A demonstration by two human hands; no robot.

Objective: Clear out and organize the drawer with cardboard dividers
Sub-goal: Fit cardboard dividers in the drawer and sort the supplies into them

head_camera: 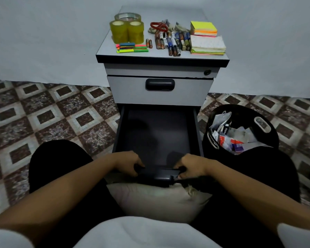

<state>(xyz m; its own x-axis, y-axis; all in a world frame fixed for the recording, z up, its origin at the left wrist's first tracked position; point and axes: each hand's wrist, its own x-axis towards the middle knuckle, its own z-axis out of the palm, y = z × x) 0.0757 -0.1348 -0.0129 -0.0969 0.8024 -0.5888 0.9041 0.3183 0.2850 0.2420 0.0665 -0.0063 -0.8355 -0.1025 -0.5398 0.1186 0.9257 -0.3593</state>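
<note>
Nearest, a pale cushion point(157, 199) lies in the lap between the knees. Just past it the left hand point(128, 162) and the right hand point(191, 164) sit at the near front edge of the open drawer point(157, 133). Each has its fingers curled down over that edge and grips it, one on either side of the dark handle point(161, 178). Neither hand holds anything else.

The drawer's long axis runs straight away from the person, so its bare dark floor lies directly beyond the fingertips, and both hands are equally near to it. I read the clearing-out as done and the fitting-out as not yet begun. No cardboard dividers are in view, so whichever hand fetches them must let go first.

To the right of the drawer, just beside it, stands a black bin point(268, 129) holding crumpled papers and wrappers point(229, 136); the right hand is the nearer one to it. Above and behind the open drawer is a closed upper drawer point(159, 92).

Farthest off, the cabinet top point(104, 49) carries the sorted stock:
- tape rolls point(126, 31) at the left
- coloured strips point(132, 47) in front of the tape
- pens and batteries point(170, 42) in the middle, with red-handled scissors point(158, 26) behind
- sticky-note pads point(204, 29) at the right

All of it lies up and forward from the grip, well apart from both hands
</note>
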